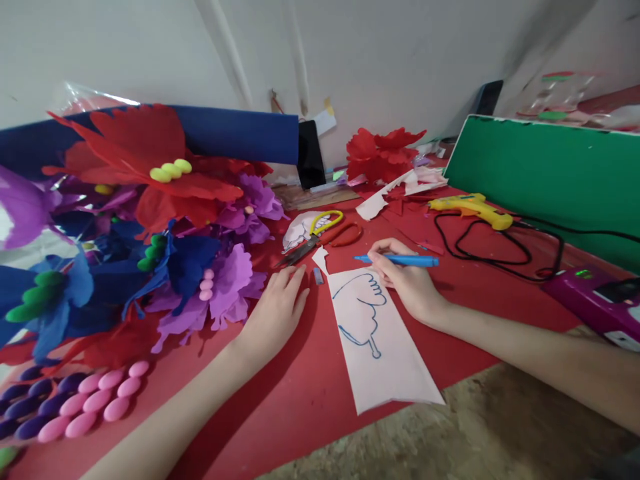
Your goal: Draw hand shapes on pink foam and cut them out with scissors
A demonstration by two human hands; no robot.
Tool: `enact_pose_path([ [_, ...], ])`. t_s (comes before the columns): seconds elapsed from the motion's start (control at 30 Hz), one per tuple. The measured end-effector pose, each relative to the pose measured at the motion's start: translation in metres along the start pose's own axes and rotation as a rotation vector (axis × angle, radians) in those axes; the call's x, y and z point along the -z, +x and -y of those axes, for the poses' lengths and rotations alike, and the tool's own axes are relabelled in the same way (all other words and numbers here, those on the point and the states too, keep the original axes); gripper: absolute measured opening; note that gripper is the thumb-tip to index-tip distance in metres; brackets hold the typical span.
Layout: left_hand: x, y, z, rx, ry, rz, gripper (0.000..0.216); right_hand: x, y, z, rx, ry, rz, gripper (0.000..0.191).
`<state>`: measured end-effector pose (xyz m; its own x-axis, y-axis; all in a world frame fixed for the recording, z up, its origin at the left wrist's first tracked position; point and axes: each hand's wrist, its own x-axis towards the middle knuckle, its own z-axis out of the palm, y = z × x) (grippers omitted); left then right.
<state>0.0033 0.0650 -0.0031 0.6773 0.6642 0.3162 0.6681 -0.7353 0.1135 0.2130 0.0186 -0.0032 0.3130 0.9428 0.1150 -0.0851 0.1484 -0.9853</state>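
Observation:
My right hand (407,280) holds a blue pen (400,260) lying almost flat, its tip pointing left over a white paper strip (383,347). A blue outline of a petal shape (361,310) is drawn on that strip. My left hand (277,310) rests palm down on the red sheet (300,393) just left of the paper, fingers together and holding nothing. A small grey eraser-like piece (319,275) lies between the hand and the paper's top corner.
Scissors with yellow and red handles (323,235) lie behind the paper. A yellow glue gun (473,208) with a black cord sits at the right, by a green board (545,173) and a purple device (595,300). Paper flowers (150,220) and pink beads (100,400) crowd the left.

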Motion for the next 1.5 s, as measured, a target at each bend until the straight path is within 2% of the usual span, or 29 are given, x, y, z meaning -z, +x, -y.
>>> enact_pose_path([
  [0.2, -0.001, 0.010, -0.003, -0.114, -0.003, 0.076, 0.046, 0.000, 0.001, 0.000, -0.012, 0.020, 0.004, 0.022],
  [0.3, 0.001, 0.019, -0.007, -0.169, -0.021, 0.126, 0.038, 0.001, 0.002, 0.000, -0.012, 0.024, 0.002, 0.021],
  [0.4, 0.003, 0.024, -0.008, -0.143, -0.038, 0.129, 0.024, 0.002, 0.002, 0.000, -0.007, 0.039, 0.015, 0.021],
  [0.57, 0.005, 0.020, -0.007, -0.047, -0.134, 0.117, 0.012, 0.001, 0.000, 0.001, 0.009, 0.093, 0.078, 0.019],
  [0.77, 0.008, 0.013, -0.007, 0.062, -0.158, 0.138, 0.015, 0.000, -0.006, 0.002, 0.018, 0.095, 0.140, 0.016],
  [1.03, 0.008, 0.017, -0.001, 0.043, -0.232, 0.152, 0.009, 0.000, -0.010, 0.006, 0.027, 0.087, 0.204, 0.018],
  [1.2, 0.014, 0.017, -0.005, -0.024, -0.198, 0.213, 0.021, 0.001, -0.008, 0.003, 0.031, 0.079, 0.199, 0.017],
  [1.33, 0.019, 0.017, -0.006, -0.047, -0.229, 0.222, 0.020, 0.003, -0.007, 0.001, 0.051, 0.089, 0.185, 0.014],
  [1.43, 0.022, 0.017, -0.006, -0.031, -0.292, 0.190, 0.017, 0.004, -0.009, 0.003, 0.109, 0.040, 0.149, 0.011],
  [1.5, 0.023, 0.018, -0.006, -0.013, -0.353, 0.165, 0.014, 0.004, -0.013, 0.006, 0.204, -0.078, 0.132, 0.009],
])
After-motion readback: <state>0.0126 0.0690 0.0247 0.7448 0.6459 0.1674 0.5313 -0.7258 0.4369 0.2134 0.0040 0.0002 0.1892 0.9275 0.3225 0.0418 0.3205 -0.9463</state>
